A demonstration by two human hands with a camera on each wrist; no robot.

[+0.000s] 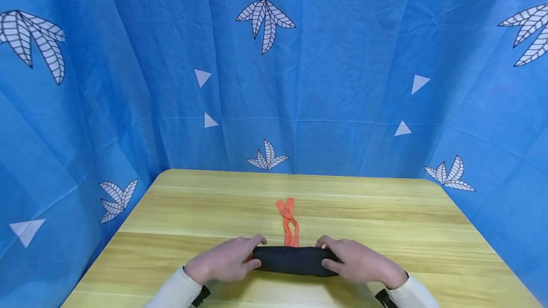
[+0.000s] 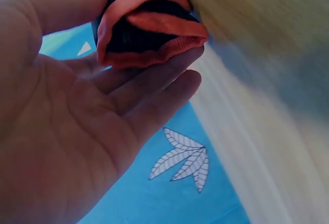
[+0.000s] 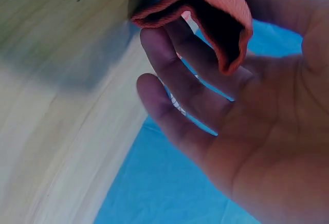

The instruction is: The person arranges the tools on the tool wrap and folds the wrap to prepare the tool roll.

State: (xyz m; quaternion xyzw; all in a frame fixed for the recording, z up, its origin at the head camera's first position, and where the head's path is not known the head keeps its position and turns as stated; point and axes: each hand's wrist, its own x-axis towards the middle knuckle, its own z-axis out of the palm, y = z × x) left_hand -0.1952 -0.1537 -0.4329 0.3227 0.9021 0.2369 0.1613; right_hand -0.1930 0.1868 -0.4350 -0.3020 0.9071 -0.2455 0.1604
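**Black roll held at both ends**

The black roll (image 1: 294, 260) lies crosswise on the near part of the wooden table (image 1: 385, 213), and we hold it between our two hands. Our left hand (image 1: 224, 264) pinches its left end between thumb and fingers; our right hand (image 1: 361, 263) pinches the right end the same way. Only the wrist views show the roll's ends: orange trim (image 2: 149, 34) rims each opening, resting against nearly straight fingers (image 3: 175, 70). Only the head view shows an orange strap (image 1: 289, 222) running away from the roll across the table. Beyond hangs a blue patterned backdrop (image 1: 342, 84).
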